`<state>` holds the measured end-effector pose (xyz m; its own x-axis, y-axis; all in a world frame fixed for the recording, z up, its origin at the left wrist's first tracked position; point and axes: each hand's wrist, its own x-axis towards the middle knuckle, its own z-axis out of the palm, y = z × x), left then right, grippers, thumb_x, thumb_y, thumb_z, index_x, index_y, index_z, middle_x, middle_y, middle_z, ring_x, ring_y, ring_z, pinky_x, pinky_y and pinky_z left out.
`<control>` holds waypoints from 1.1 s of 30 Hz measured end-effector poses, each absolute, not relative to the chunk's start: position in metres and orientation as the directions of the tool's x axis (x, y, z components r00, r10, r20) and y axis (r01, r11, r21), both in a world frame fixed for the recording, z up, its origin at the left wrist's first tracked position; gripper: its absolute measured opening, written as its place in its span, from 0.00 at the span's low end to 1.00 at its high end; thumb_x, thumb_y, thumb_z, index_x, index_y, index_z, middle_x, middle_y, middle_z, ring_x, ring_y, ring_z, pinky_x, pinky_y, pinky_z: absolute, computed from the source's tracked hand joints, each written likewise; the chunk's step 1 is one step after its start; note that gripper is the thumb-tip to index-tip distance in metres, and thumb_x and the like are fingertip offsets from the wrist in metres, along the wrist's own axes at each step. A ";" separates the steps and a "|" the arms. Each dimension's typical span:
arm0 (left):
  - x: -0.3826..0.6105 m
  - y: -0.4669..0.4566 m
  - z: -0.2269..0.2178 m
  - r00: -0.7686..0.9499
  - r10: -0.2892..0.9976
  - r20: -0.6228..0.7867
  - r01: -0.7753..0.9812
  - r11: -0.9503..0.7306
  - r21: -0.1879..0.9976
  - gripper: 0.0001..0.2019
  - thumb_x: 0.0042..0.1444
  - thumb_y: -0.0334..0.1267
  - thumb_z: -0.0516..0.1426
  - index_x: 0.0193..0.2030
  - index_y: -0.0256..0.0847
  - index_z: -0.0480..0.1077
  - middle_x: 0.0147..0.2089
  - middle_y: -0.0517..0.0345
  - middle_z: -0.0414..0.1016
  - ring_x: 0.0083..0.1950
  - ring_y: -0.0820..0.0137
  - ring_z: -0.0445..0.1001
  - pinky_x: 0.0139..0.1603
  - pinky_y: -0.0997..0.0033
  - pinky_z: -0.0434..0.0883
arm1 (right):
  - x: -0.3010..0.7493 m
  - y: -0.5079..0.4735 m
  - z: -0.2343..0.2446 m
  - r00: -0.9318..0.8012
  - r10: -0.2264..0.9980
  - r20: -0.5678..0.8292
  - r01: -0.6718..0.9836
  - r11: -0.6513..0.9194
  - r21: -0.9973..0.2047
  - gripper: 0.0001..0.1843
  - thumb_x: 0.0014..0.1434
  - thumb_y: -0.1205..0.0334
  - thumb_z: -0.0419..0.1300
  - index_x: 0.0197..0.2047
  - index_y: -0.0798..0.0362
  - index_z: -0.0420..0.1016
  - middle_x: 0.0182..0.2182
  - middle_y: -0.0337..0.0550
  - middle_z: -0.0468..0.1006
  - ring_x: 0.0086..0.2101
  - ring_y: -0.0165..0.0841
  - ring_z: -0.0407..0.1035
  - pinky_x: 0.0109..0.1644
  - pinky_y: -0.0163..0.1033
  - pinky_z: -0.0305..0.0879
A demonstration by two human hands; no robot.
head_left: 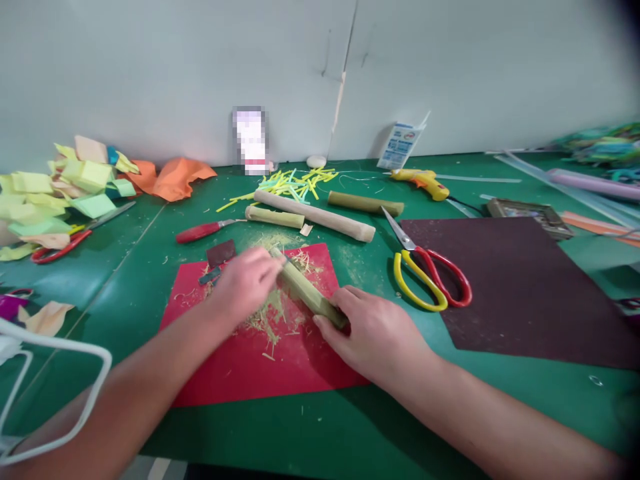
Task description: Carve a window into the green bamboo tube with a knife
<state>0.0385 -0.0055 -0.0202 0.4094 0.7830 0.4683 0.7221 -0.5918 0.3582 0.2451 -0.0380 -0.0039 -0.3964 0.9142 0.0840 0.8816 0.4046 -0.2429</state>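
Note:
My right hand is wrapped round the near end of a pale green bamboo stick, which slants away over a red sheet. At the stick's far end my left hand is closed in a pinch. A sliver of something dark shows by its fingertips, too small to name. Shavings and pale dust lie on the sheet beneath. A brown square scrap and a small dark teal scrap rest left of my left hand.
Beyond the sheet lie a red-handled tool, a long pale stick, a short stick and an olive stick. Red-and-yellow scissors overlap a dark brown sheet. A yellow glue gun lies behind. Folded papers pile up left.

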 end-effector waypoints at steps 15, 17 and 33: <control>0.042 -0.008 -0.020 0.540 0.735 0.409 0.673 -0.669 0.315 0.12 0.63 0.35 0.48 0.40 0.38 0.72 0.29 0.56 0.66 0.32 0.72 0.66 0.33 0.71 0.67 | 0.245 -0.036 -0.005 -0.409 0.910 0.068 0.878 0.413 -0.240 0.10 0.56 0.55 0.52 0.29 0.52 0.64 0.26 0.38 0.69 0.25 0.30 0.63 0.25 0.36 0.45; 0.041 -0.008 -0.021 0.556 0.734 0.391 0.650 -0.676 0.346 0.12 0.63 0.35 0.48 0.45 0.39 0.71 0.31 0.56 0.67 0.34 0.72 0.68 0.35 0.71 0.68 | 0.245 -0.036 -0.005 -0.406 0.911 0.067 0.879 0.410 -0.244 0.10 0.56 0.55 0.52 0.29 0.52 0.64 0.27 0.38 0.70 0.25 0.30 0.63 0.25 0.36 0.45; 0.038 -0.006 -0.022 0.541 0.740 0.400 0.712 -0.656 0.251 0.12 0.62 0.34 0.48 0.45 0.37 0.71 0.30 0.55 0.66 0.33 0.71 0.66 0.33 0.72 0.66 | 0.246 -0.037 -0.005 -0.407 0.912 0.052 0.878 0.406 -0.253 0.10 0.56 0.55 0.51 0.28 0.52 0.64 0.26 0.38 0.69 0.24 0.29 0.62 0.25 0.36 0.45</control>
